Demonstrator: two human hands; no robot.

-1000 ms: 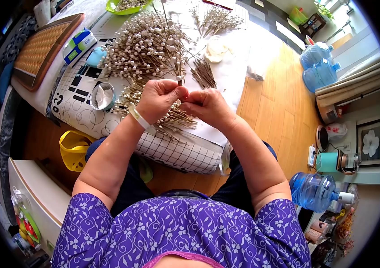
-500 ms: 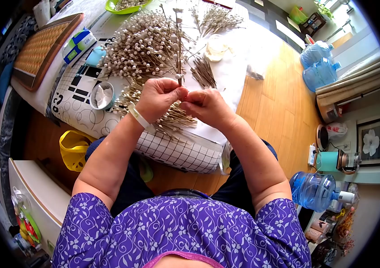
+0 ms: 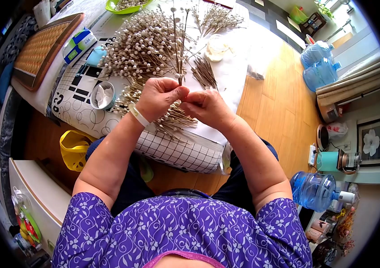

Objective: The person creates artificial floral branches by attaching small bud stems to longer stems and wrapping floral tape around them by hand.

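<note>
Thin dark stems with pale round tips (image 3: 179, 58) stand upright from my left hand (image 3: 159, 97), whose fingers are closed round their lower ends. My right hand (image 3: 208, 106) meets it, its thumb and fingers pinched together at the base of the stems; what it holds there is too small to name. Beyond and left of my hands lies a large pile of white-tipped stems (image 3: 136, 44). More such stems (image 3: 172, 118) lie beneath my wrists. A bundle of bare brown sticks (image 3: 204, 73) rests just beyond my right hand.
A tub with white material (image 3: 103, 96) and a light blue cup (image 3: 96, 56) stand left. A round pale container (image 3: 215, 48) is behind the sticks, near another stem bunch (image 3: 219, 20). A green basket (image 3: 127, 5) sits at the far edge; a yellow bag (image 3: 75, 149) is below left.
The tips of the held stems have spread apart and shifted slightly. Both hands stay together in nearly the same place, still closed.
</note>
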